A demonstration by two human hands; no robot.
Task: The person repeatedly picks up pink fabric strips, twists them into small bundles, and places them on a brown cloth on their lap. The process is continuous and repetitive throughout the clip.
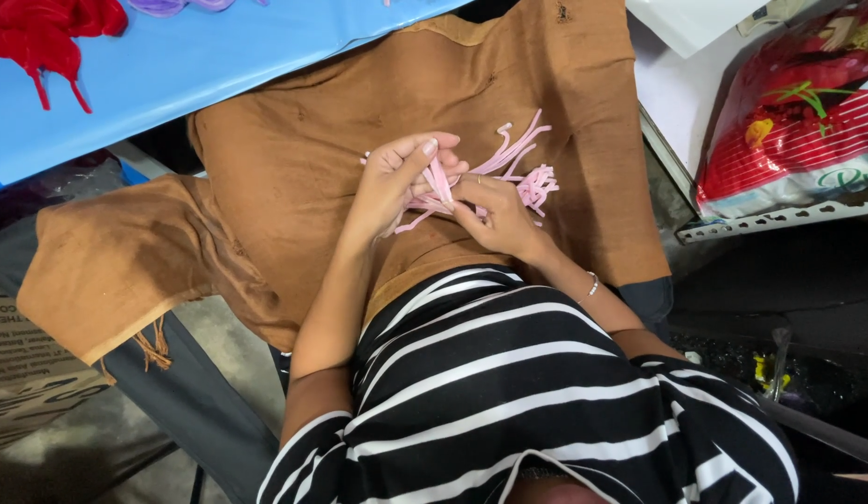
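A bunch of thin pink strips (516,166) lies on a brown cloth (294,168) spread over my lap. My left hand (396,177) pinches some of the strips between thumb and fingers. Touching it on the right, my right hand (494,217) grips the same bunch lower down. Loose ends of the strips fan out beyond my fingers toward the upper right. A thin bracelet sits on my right wrist. My black and white striped top fills the bottom of the view.
A blue table surface (191,65) runs across the upper left with red material (42,33) and purple strands on it. A red and white plastic bag (793,121) stands at the right. A cardboard box (23,373) lies on the floor at the lower left.
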